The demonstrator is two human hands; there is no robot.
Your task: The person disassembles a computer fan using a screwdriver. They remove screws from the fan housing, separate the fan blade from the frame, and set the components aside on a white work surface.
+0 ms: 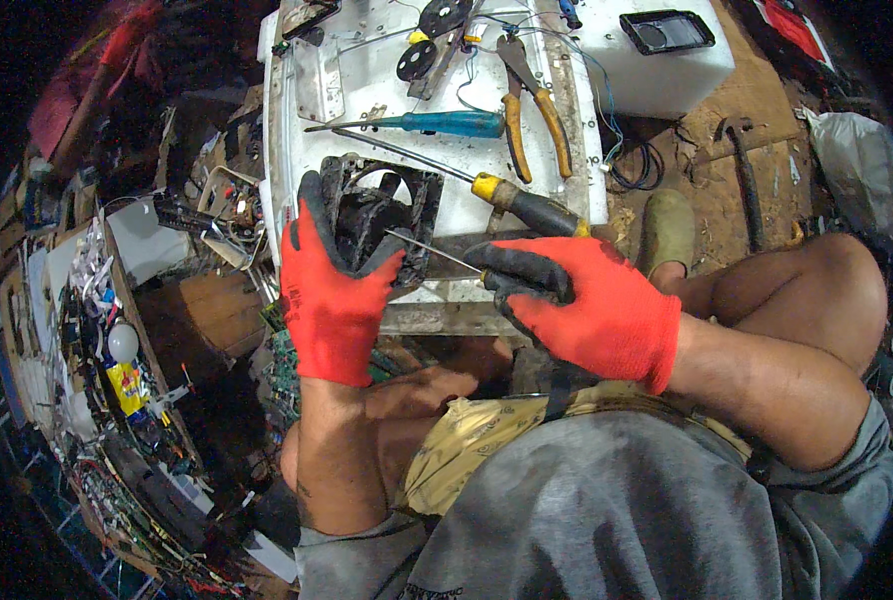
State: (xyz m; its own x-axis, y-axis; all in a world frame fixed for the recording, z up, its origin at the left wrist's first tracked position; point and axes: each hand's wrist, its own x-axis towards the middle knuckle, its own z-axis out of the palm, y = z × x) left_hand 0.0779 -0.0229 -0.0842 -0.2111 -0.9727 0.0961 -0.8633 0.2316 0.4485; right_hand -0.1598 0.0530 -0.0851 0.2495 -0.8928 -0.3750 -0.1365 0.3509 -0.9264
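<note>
Housing: black, squarish frame around a round opening; over the near part of the white table; cannot tell if it rests on the surface or is held slightly up.
Left hand: red glove, dark-coated fingers; grip clasped on the housing's near-left corner, fingers along its left side, thumb across its near part.
Right hand: matching glove, right of the housing and nearer the body; grip closed around a slim-shafted tool, handle mostly hidden in the fingers.
Tool tip: points left, at the housing's near part, close by the left thumb; contact too small to tell.
Yellow-and-black screwdriver: right of the housing, shaft slanting away past its far edge.
Blue-handled screwdriver: just beyond the housing, lying crosswise, tip to the left.
Pliers: beyond and right of the housing, yellow-orange handles spread apart, toward the body.
Black disc: well beyond the housing, among wires.
White block: far right of the housing, black frame on top.
White bulb: well left of the housing, among mixed scrap.
</note>
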